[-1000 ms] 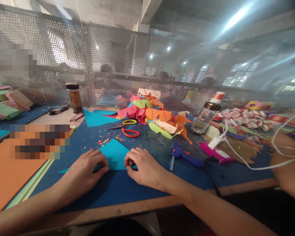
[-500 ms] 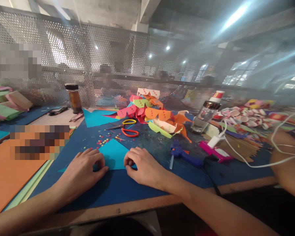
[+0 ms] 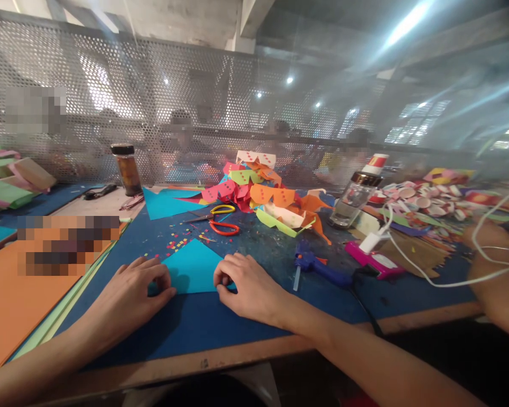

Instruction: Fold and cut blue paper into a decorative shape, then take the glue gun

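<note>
A sheet of blue paper [image 3: 195, 265], with a peak pointing away from me, lies flat on the blue table mat. My left hand [image 3: 142, 288] rests on its left part with curled fingers, the thumb along the near edge. At the right near corner, my right hand [image 3: 248, 288] has thumb and fingers closed on the paper. Both hands hide the paper's lower corners. Just beyond the peak are scissors [image 3: 223, 220] with one yellow and one red handle, blades spread and pointing left. Small coloured paper scraps [image 3: 180, 243] lie beside them.
Coloured paper masks [image 3: 271, 195] are heaped at the back. Right of my hands lie a blue glue gun [image 3: 322, 268] and a pink device [image 3: 375, 260] with a white cable. A glass bottle [image 3: 352, 198] stands behind. Orange sheets [image 3: 21, 294] lie left. Another person's arm [image 3: 498, 282] is at right.
My left hand has slid a little to the left along the blue paper's near edge, baring more of it. My right hand has stayed in place.
</note>
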The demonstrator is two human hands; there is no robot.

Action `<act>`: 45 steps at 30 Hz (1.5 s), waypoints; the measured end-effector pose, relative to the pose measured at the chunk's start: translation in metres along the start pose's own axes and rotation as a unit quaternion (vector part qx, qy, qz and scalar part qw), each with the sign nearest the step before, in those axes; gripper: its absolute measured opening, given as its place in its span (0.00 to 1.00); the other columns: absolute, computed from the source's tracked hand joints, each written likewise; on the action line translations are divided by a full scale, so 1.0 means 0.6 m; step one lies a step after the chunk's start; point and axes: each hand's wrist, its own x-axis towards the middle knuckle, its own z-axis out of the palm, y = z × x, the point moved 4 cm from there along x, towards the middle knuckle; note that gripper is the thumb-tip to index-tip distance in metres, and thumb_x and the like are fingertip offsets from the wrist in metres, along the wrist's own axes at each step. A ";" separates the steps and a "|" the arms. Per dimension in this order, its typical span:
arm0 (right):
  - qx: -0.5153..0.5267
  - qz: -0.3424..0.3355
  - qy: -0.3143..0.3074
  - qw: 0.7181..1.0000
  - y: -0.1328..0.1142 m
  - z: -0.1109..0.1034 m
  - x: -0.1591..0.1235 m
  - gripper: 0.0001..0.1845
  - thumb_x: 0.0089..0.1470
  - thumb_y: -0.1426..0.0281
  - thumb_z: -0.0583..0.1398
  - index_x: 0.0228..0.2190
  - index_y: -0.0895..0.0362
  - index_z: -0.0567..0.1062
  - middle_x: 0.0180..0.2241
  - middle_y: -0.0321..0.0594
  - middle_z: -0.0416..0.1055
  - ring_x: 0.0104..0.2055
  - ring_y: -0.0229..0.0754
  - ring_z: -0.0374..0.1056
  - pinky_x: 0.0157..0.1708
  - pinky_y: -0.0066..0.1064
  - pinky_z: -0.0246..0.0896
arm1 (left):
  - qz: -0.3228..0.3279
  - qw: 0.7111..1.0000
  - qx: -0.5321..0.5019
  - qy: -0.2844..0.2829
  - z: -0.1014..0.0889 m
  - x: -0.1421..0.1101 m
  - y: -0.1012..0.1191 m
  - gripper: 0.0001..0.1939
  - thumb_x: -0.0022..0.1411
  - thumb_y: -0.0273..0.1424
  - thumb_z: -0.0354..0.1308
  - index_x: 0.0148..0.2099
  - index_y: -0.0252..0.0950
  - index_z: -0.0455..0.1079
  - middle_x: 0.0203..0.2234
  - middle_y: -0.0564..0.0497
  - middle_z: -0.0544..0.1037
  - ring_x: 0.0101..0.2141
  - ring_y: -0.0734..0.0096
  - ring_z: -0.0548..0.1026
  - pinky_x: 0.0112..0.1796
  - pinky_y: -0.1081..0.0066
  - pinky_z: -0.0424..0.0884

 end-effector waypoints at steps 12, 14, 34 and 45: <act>0.005 -0.001 0.009 1.000 0.001 0.000 0.000 0.06 0.48 0.78 0.59 0.28 0.56 0.71 0.30 0.33 0.70 0.36 0.38 0.63 0.38 0.32 0.50 | -0.010 1.000 -0.012 0.001 -0.003 -0.011 -0.022 0.11 0.62 0.41 0.55 0.31 0.42 0.71 0.31 0.51 0.77 0.38 0.54 0.71 0.39 0.59 0.62; 0.005 -0.002 0.009 1.000 0.001 0.001 0.000 0.06 0.48 0.78 0.59 0.28 0.56 0.71 0.30 0.33 0.70 0.36 0.38 0.63 0.38 0.32 0.50 | -0.010 1.000 -0.007 0.002 -0.002 -0.013 -0.024 0.12 0.63 0.42 0.55 0.31 0.42 0.71 0.32 0.51 0.77 0.38 0.55 0.71 0.39 0.60 0.62; 0.002 -0.005 0.008 1.000 0.004 0.004 0.002 0.06 0.48 0.78 0.59 0.29 0.55 0.71 0.31 0.33 0.70 0.36 0.39 0.63 0.39 0.32 0.51 | -0.021 1.000 -0.002 0.022 -0.007 -0.026 -0.063 0.16 0.62 0.47 0.57 0.30 0.42 0.72 0.33 0.51 0.78 0.38 0.56 0.73 0.42 0.59 0.66; -0.005 0.001 0.000 1.000 0.002 0.003 0.001 0.06 0.49 0.78 0.60 0.29 0.55 0.71 0.31 0.34 0.71 0.37 0.39 0.64 0.39 0.33 0.51 | -0.042 0.998 0.007 0.036 -0.018 -0.035 -0.076 0.15 0.61 0.47 0.56 0.29 0.43 0.72 0.31 0.51 0.78 0.38 0.56 0.74 0.41 0.60 0.67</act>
